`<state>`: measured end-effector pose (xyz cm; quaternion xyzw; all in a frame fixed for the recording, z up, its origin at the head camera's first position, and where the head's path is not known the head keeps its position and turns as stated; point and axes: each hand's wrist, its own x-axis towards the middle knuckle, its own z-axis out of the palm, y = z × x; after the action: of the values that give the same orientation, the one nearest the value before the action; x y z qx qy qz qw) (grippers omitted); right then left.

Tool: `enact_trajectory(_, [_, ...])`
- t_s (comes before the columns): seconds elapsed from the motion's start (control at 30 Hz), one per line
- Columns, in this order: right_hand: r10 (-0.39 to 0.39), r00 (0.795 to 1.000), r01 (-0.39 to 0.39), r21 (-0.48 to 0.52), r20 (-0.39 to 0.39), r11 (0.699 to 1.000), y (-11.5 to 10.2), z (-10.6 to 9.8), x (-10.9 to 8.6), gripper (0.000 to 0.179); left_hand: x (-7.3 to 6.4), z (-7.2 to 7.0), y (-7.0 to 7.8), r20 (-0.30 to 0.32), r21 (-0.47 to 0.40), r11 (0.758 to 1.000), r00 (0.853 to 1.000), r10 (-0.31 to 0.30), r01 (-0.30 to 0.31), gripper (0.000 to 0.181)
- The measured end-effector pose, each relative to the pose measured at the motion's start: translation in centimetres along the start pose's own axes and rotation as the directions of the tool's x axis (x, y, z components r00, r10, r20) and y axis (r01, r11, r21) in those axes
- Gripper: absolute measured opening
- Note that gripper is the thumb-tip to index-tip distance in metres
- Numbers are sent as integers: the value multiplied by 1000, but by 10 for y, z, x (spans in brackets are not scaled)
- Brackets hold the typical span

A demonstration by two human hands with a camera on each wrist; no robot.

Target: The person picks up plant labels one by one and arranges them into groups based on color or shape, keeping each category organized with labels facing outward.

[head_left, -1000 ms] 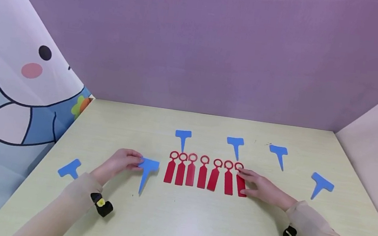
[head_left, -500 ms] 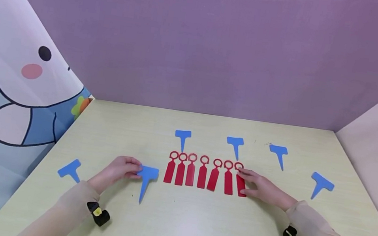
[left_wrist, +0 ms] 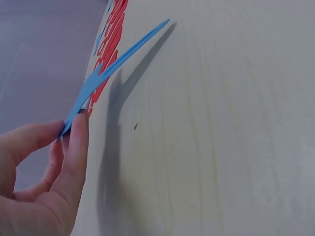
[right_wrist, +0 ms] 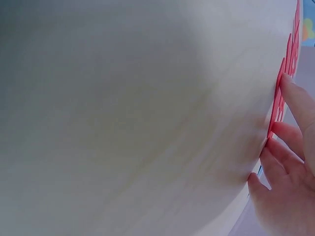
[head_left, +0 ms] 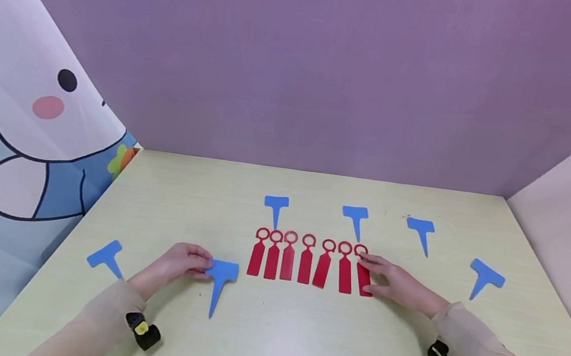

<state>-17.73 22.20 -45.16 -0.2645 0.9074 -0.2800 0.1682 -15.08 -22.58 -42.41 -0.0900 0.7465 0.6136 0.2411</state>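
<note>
My left hand (head_left: pixel 177 266) pinches one end of the head of a blue T-shaped plant label (head_left: pixel 220 278) between thumb and fingers, its pointed stem towards me. In the left wrist view this plant label (left_wrist: pixel 106 76) is raised over the table, casting a shadow. A row of several red hanging tags (head_left: pixel 305 265) with ring tops lies flat mid-table. At the row's right end, my right hand (head_left: pixel 396 284) rests with spread fingers and thumb touching the last red tag (head_left: pixel 363 277). The right wrist view shows the thumb (right_wrist: pixel 295 93) at that tag's edge.
Behind the red row lie blue plant labels, one at left (head_left: pixel 276 204), one at centre (head_left: pixel 355 216) and one further right (head_left: pixel 421 229). Another label (head_left: pixel 486 278) lies far right, and one (head_left: pixel 107 257) sits beside the left forearm. A purple backdrop (head_left: pixel 331 76) rises behind the table (head_left: pixel 285 346).
My left hand has moved towards me with the blue plant label, whose stem now points more nearly straight at me. The right hand and the red tags have stayed in place.
</note>
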Motion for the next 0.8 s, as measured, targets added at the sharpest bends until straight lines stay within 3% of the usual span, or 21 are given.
enact_trajectory(0.33, [5, 1000, -5, 7, 3, 1000, 1, 0, 0, 60, -3, 2, -5, -10, 21, 999, 999, -46, 46, 25])
enact_trajectory(0.57, [-4, 1000, 4, 5, 1, 1000, 1, 0, 0, 60, -4, 4, -8, -27, 48, 998, 999, -38, 39, 26])
enact_trajectory(0.8, [3, 1000, -3, 7, 2, 1000, 0, 0, 0, 60, -4, 8, -8, -86, 101, 994, 995, -40, 49, 21])
